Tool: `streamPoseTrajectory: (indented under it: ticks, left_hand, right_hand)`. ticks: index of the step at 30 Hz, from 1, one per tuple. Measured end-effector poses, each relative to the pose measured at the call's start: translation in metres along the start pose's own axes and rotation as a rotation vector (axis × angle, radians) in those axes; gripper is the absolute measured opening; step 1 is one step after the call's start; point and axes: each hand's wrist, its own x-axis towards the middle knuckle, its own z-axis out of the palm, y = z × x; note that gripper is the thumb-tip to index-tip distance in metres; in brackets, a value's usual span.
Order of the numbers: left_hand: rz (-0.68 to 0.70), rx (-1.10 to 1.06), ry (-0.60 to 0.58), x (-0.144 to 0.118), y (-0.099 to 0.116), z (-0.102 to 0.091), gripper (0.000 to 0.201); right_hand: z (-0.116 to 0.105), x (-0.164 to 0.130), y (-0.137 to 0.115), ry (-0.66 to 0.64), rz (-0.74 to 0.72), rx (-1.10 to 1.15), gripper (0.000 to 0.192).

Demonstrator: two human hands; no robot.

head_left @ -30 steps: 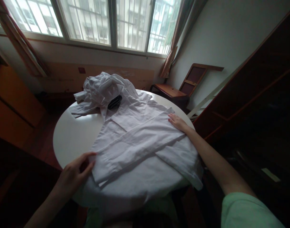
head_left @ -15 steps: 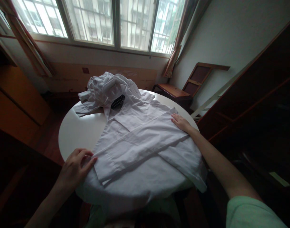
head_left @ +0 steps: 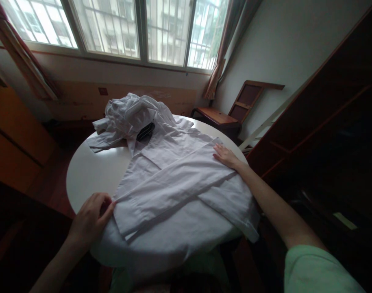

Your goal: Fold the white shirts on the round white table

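A white shirt [head_left: 173, 183] is spread on a round table [head_left: 91, 171]. Its cuff is pinched by the left hand [head_left: 90, 219]; the right hand [head_left: 225, 156] is pressed flat on it, fingers spread.

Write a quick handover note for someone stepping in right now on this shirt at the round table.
Left hand: fingers pinching the near-left edge of the white shirt.
Right hand: flat on the shirt's far-right edge, pressing it down.
Shirt lies spread on the round white table, its hem hanging over the near rim.
Done: both sleeves folded across the body, one crossing the other.
Left: the body is not yet folded up; a crumpled pile of white garments with a dark item on it waits at the far side.
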Motion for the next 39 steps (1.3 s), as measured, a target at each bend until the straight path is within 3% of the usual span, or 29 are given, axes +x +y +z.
streamPoseTrajectory:
  ticks: [9,14,18,22,24,27,30,33,39]
  left_hand:
    - [0.015,0.0,0.037,-0.003,-0.001,0.003,0.03]
    - [-0.034,-0.017,-0.014,0.0,-0.002,0.001,0.03]
    - [-0.094,-0.043,-0.042,0.001,-0.003,-0.003,0.04]
    - [-0.161,-0.007,-0.097,-0.003,-0.001,-0.012,0.051]
    - [-0.194,0.02,-0.127,-0.004,0.002,-0.016,0.054]
    - [-0.22,0.034,-0.165,-0.005,0.005,-0.02,0.057]
    - [-0.24,0.014,-0.192,-0.005,0.006,-0.022,0.06]
    - [-0.253,0.0,-0.201,-0.005,0.005,-0.023,0.059]
    - [-0.248,-0.097,-0.221,-0.008,0.01,-0.023,0.063]
  right_hand:
    - [-0.009,-0.06,0.004,-0.035,-0.096,0.006,0.064]
    - [-0.016,-0.098,0.009,0.0,-0.043,0.116,0.058]
    - [-0.015,-0.133,0.004,0.197,0.072,0.363,0.05]
    - [-0.006,-0.175,-0.004,0.51,0.376,0.716,0.052]
    - [-0.001,-0.194,-0.009,0.547,0.495,0.849,0.054]
    - [0.004,-0.212,-0.018,0.367,0.608,1.067,0.054]
    - [0.008,-0.222,-0.028,0.156,0.625,1.326,0.051]
    - [0.011,-0.226,-0.035,0.087,0.653,1.433,0.053]
    - [-0.001,-0.225,-0.035,0.043,0.715,1.397,0.054]
